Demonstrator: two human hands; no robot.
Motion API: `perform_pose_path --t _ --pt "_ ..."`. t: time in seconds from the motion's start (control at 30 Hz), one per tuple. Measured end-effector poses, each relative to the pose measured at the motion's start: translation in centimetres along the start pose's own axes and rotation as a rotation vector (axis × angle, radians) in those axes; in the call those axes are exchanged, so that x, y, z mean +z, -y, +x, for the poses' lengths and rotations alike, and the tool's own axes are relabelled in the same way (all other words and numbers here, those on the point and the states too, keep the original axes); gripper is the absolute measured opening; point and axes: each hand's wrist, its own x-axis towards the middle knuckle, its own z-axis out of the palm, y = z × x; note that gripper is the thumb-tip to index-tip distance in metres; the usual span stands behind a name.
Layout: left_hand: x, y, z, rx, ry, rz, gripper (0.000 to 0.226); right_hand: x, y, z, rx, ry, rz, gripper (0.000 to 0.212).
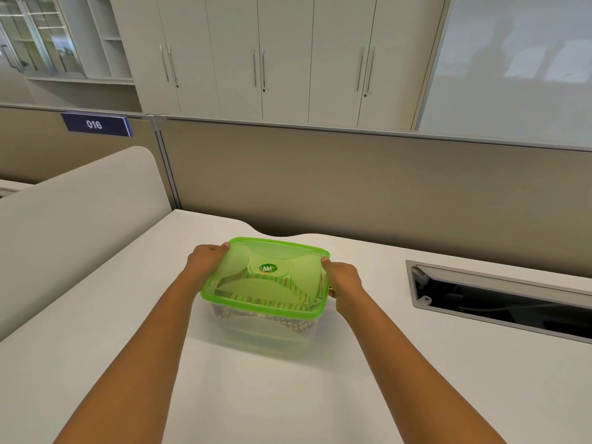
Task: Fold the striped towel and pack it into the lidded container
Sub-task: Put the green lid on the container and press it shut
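White office desk (368, 363) | striped towel (282, 310) lay inside clear container (256, 334) | left hand (205, 259) and right hand (344, 277) gripped green lid (288, 280) edges | advice: press all corners evenly to seal.

An office: a white desk (416, 363) behind cubicle partitions (320, 174), a numbered "016" sign (95, 124) at 10 o'clock, tall cabinets (272, 56) at 12.

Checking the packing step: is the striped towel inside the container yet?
Inside: the striped towel shows through the green lid and the container wall.
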Motion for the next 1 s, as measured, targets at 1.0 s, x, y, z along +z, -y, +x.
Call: perform_pose_path --t 1.0 --pt "1.03 0.80 0.93 -0.020 0.062 -0.117 0.022 0.48 0.03 0.33 0.161 0.073 0.226 0.013"
